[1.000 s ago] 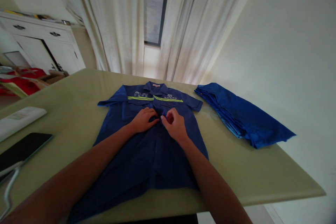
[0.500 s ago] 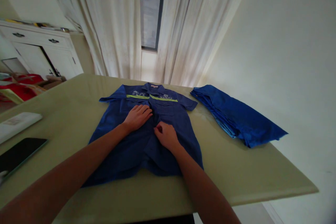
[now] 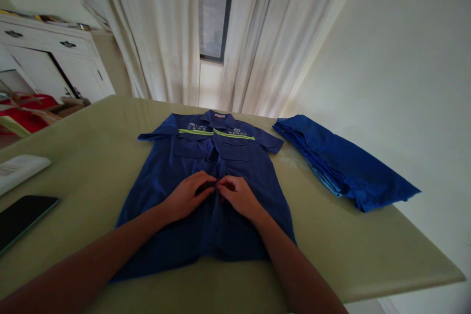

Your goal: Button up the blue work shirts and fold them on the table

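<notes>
The blue shirt [image 3: 239,164] lies spread on the desk [image 3: 316,240], collar [image 3: 208,117] at the far end, and should handle as light, soft and easily creased, best held along its front opening [image 3: 214,212], where the left hand [image 3: 188,196] and right hand [image 3: 242,197] pinch it close together.

We see pale green table [image 3: 88,152]
On left of it, dark phone [image 3: 25,218], white thing [image 3: 22,169] near it, both cut off by edge of our view
On right, folded blue cloth [image 3: 349,167] by wall [image 3: 408,68], one corner poking past table edge
At back, we spot long cream curtains [image 3: 162,34] with thin window [image 3: 214,10] between them
Far left, white cupboard [image 3: 83,68] with two dark drawer handles [image 3: 68,44], small things [image 3: 47,18] on top, red things [image 3: 37,103] in front
</notes>
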A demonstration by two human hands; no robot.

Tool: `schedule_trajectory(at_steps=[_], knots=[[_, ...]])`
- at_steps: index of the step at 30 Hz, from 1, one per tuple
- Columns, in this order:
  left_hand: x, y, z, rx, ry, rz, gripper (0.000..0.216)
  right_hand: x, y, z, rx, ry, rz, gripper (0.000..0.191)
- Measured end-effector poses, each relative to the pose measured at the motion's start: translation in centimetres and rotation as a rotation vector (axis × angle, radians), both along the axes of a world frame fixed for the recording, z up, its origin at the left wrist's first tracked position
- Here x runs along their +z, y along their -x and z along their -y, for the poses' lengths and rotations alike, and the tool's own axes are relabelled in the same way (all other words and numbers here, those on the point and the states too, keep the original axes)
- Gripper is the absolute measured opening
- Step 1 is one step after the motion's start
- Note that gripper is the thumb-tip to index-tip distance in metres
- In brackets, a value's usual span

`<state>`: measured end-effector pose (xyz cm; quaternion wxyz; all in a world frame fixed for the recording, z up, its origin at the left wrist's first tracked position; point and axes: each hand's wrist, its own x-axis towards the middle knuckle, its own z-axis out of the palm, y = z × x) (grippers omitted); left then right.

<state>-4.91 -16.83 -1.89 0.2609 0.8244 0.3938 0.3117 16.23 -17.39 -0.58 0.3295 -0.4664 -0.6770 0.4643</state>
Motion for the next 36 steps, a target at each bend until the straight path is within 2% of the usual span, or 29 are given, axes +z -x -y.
schedule_trajectory(at_steps=[4,6,13,16,20,22,25,30,36], knots=[[0.5,0.0,0.2,0.102,0.128,0.087,0.022,-0.1,0.0,-0.2,0.004,0.047,-0.103,0.011],[0.4,0.1,0.3,0.105,0.169,0.113,0.022,0.0,0.1,-0.2,-0.019,0.080,-0.165,0.014],[0.2,0.3,0.1,0.029,0.001,0.225,0.016,-0.1,0.2,-0.2,-0.061,0.146,-0.262,0.018],[0.2,0.4,0.2,0.052,0.040,0.199,0.017,-0.1,0.3,0.0,-0.084,0.081,-0.218,0.015],[0.0,0.3,0.6,0.120,0.060,0.159,0.018,0.5,0.5,0.5,-0.098,-0.150,0.004,0.008],[0.0,0.1,0.8,0.122,0.025,0.138,0.017,0.7,0.6,0.7,-0.071,-0.210,0.076,0.009],[0.2,0.0,0.9,0.077,-0.045,0.071,0.016,0.6,0.6,0.8,-0.033,-0.209,0.142,0.010],[0.3,0.7,0.3,0.023,-0.161,-0.048,0.021,0.2,0.7,1.0,-0.064,-0.278,0.194,0.009],[0.0,1.4,-0.3,-0.077,-0.179,-0.085,0.024,0.4,0.5,1.0,-0.029,-0.240,0.146,0.008]])
